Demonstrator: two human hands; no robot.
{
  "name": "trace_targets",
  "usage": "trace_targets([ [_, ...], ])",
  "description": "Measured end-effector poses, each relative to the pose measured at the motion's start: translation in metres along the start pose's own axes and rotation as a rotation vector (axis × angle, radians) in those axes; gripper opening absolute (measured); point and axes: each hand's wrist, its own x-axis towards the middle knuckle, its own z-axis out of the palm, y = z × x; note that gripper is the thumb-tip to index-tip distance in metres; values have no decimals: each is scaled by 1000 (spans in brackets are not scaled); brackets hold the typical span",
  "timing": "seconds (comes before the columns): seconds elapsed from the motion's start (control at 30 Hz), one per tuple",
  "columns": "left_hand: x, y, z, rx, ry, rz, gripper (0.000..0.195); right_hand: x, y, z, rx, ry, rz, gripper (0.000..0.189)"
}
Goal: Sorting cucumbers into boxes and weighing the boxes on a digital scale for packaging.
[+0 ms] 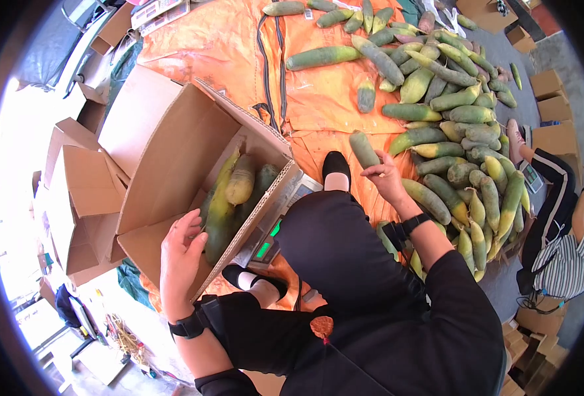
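Observation:
My right hand (pixel 387 177) grips the lower end of a short green radish (pixel 364 149) above the orange tarp, left of a large pile of green radishes (pixel 450 114). My left hand (pixel 182 252) has its fingers apart at the near left edge of an open cardboard box (pixel 188 148), with nothing seen in it. Inside the box lie several green radishes (pixel 222 218), some with yellow-green ends. The box rests on a digital scale (pixel 264 247) whose display is lit green; part of the scale is hidden by the box and my knee.
More open cardboard boxes (pixel 91 188) stand at the left. The orange tarp (pixel 212 44) lies under the radishes. At the far right another person (pixel 564 257) in a striped top sits near a second scale (pixel 531 175). Stacked cartons (pixel 554 138) stand behind the pile.

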Motion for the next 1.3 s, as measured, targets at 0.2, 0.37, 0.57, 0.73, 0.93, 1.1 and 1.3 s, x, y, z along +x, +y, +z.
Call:
trace_targets([
  [0.2,-2,6,-3,-68,6,82,42,12,-142,-16,-231,-15,-566,22],
  [0.37,-8,18,-6,-284,-76,158,49,20,-249,-12,-261,-82,-792,19],
  [0.57,-21,33,-5,-648,-117,337,74,21,-326,41,-239,-338,-1225,6],
  [0.73,-20,37,-3,-617,-38,105,47,18,-317,67,-136,-456,-1268,6],
  [0.93,-16,15,-16,-406,122,-50,43,25,-243,26,-55,-158,-794,17],
  [1.1,-8,3,-16,-380,137,-154,44,-8,-97,-29,-432,-50,-401,13],
  [1.3,-6,-13,-22,-194,84,-150,44,-78,2,-98,-998,-153,59,26],
])
